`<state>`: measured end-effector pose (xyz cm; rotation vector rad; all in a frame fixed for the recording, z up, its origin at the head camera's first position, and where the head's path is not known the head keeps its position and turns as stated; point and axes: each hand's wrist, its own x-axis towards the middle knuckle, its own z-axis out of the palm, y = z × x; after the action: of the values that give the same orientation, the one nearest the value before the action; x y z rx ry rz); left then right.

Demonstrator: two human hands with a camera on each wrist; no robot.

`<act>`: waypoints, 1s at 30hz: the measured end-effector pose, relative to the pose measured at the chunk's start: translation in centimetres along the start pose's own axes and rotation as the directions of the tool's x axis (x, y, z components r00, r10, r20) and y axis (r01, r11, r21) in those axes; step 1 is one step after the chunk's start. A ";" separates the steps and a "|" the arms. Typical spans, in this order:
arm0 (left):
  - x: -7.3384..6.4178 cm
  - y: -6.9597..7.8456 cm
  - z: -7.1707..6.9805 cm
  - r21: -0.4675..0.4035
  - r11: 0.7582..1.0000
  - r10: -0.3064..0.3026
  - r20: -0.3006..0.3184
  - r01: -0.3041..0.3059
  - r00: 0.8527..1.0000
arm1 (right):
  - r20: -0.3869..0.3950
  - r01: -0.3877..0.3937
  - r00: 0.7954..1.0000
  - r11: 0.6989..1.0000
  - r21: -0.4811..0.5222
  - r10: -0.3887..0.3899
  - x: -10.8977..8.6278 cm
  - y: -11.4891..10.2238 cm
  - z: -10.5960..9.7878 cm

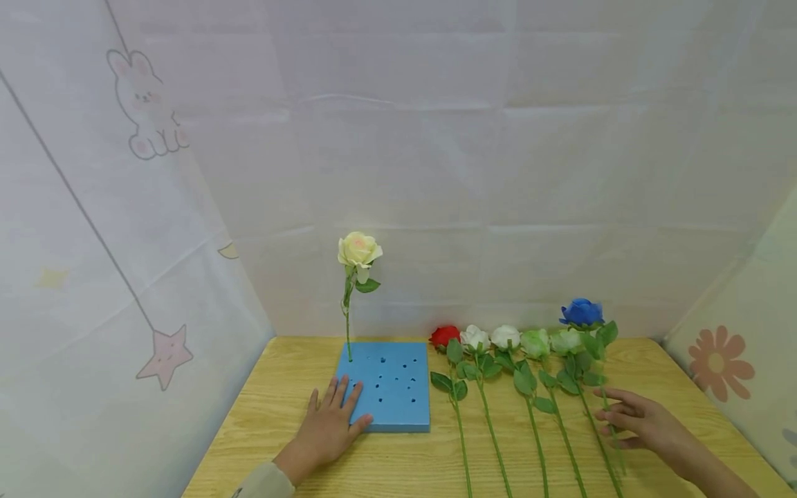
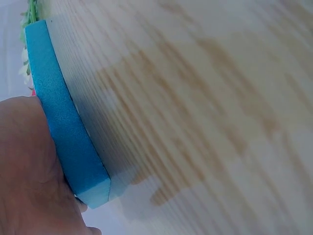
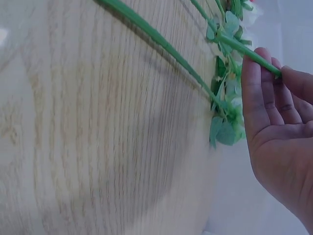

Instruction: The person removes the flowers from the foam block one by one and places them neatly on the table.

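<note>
My left hand (image 1: 328, 425) rests on the left edge of a blue block (image 1: 398, 415) dotted with small holes, its fingers spread over the top. In the left wrist view, the block's side (image 2: 63, 107) shows beside that hand. A cream rose (image 1: 359, 250) stands upright in the block's back left hole. On the right, my right hand (image 1: 654, 425) pinches the green stem of a blue rose (image 1: 582, 312) between thumb and fingers. That stem (image 3: 244, 50) crosses the fingers in the right wrist view. The blue bloom is raised above the neighbouring flowers.
Between block and right hand lie a red rose (image 1: 445, 336), white roses (image 1: 475, 338) and pale green roses (image 1: 535, 343), side by side, blooms to the back and stems toward the front. Beneath is a wood-grain table (image 1: 249, 415). Printed cloth (image 1: 398, 173) hangs behind and on both sides.
</note>
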<state>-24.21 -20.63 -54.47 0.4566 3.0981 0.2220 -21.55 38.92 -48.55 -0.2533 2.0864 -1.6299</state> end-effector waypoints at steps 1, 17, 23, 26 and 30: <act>0.0 0.0 0.0 0.000 1.000 -0.001 0.001 0.001 1.000 | 0.012 0.005 1.000 1.000 0.003 -0.005 -0.1 0.2 -0.2; 0.0 0.0 0.1 0.011 1.000 0.003 -0.012 -0.003 1.000 | 0.008 -0.025 1.000 0.999 0.020 0.025 -0.3 2.0 -2.8; 0.0 0.0 0.2 0.006 1.000 -0.001 -0.006 0.001 1.000 | 0.006 -0.078 0.997 0.996 0.049 0.078 0.0 2.8 -3.5; 0.0 0.0 0.2 0.001 1.000 -0.003 -0.007 0.003 1.000 | 0.030 -0.082 0.996 0.994 0.073 0.080 0.1 3.5 -4.0; 0.0 0.1 0.2 0.002 1.000 -0.001 -0.015 0.001 1.000 | 0.039 -0.083 0.996 0.990 0.114 0.079 0.3 4.4 -4.6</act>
<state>-24.17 -20.57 -54.63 0.4552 3.1130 0.2240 -23.40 43.98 -51.97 -0.1547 1.9438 -1.6783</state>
